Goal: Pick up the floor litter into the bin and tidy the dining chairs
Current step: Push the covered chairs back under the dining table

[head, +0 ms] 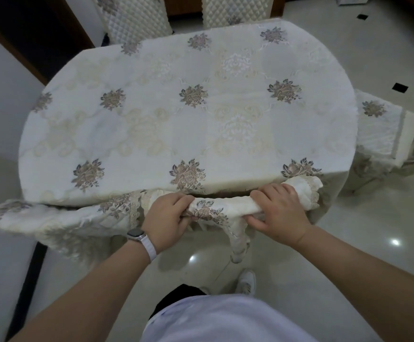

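Right in front of me, a dining chair's top rail (228,206), wrapped in a cream floral cover, stands tight against the near edge of the dining table (151,124). My left hand (169,215), a watch on its wrist, grips the rail at its middle. My right hand (278,213) grips the same rail further right, thumb underneath. The chair's seat and legs are hidden below the rail and the tablecloth. Another covered chair back (40,218) sits at the table's near left. No litter or bin shows in view.
Two quilted chair backs (137,18) (238,11) stand beyond the table's far edge. A covered chair (385,129) sits at the right end. Glossy pale tiled floor (373,230) lies to the right and under me; my shoe (246,281) is below the chair.
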Demonstrator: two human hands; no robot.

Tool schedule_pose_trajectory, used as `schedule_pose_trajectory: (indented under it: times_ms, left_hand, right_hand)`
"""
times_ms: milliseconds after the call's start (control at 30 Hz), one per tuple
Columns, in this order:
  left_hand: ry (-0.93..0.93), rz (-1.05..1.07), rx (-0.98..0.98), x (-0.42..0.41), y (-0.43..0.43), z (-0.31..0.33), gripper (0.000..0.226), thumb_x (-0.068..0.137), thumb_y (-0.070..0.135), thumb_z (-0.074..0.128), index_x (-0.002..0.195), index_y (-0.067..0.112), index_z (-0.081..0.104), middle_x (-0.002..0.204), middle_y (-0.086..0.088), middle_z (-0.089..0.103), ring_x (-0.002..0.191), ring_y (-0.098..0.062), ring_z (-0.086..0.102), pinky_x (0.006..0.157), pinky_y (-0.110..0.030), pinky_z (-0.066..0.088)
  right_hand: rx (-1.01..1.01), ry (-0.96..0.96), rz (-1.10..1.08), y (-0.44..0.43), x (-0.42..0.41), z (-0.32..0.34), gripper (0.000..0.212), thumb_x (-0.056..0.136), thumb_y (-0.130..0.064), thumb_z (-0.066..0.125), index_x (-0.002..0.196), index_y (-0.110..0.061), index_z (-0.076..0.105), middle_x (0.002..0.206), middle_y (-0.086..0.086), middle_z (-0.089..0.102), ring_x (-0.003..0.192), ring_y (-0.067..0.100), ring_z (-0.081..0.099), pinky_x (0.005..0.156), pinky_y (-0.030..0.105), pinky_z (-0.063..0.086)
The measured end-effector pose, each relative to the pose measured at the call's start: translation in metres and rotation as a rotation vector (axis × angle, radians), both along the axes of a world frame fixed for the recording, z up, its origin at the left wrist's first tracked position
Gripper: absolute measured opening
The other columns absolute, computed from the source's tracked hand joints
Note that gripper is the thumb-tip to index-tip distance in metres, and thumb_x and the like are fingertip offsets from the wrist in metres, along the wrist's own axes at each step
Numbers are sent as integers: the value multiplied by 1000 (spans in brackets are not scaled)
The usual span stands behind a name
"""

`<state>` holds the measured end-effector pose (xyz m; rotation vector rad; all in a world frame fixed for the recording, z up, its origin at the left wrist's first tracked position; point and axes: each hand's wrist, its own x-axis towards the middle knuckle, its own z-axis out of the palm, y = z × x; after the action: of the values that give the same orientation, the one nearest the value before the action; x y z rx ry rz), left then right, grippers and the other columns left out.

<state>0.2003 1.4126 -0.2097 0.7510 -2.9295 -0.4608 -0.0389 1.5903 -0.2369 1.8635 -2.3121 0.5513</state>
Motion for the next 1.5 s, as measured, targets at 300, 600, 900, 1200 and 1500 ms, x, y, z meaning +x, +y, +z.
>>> schedule_pose_trajectory:
  times_ms: [300,600,900,1200,1500]
  left_hand:
    - [46,174,23,49,5,9,46,90,38,55,127,11,64,131,-7,63,120,-24,58,103,-38,42]
    - [122,272,-53,152,-26,16,47,90,39,52,125,10,65,130,-10,62,118,-29,58,100,-42,47]
    - [229,411,-118,310,-76,20,45,91,38,54,128,13,62,131,-8,60,117,-28,58,95,-47,51]
    - [212,599,-156,437,-121,15,44,90,39,54,126,16,64,131,-6,60,109,-25,60,90,-40,51]
    - [210,721,-132,471,-175,-1,40,92,38,53,128,20,56,132,-7,58,113,-26,57,94,-41,48]
  right_hand:
    - [81,0,146,-18,31,24,35,71,-32,59,100,-13,64,90,4,60,79,29,56,77,41,43]
    - [254,26,275,-79,131,55,41,76,-41,53,106,-15,62,106,5,62,95,29,60,83,41,48]
    - [244,103,365,-159,283,74,49,78,-49,52,113,-17,65,117,3,64,103,23,62,88,36,49]
    - [203,80,513,-246,408,77,51,83,-48,49,119,-15,65,123,7,63,107,27,62,88,38,51]
    - [139,57,714,-359,451,52,50,86,-46,52,120,-13,64,126,10,62,111,29,59,88,40,49]
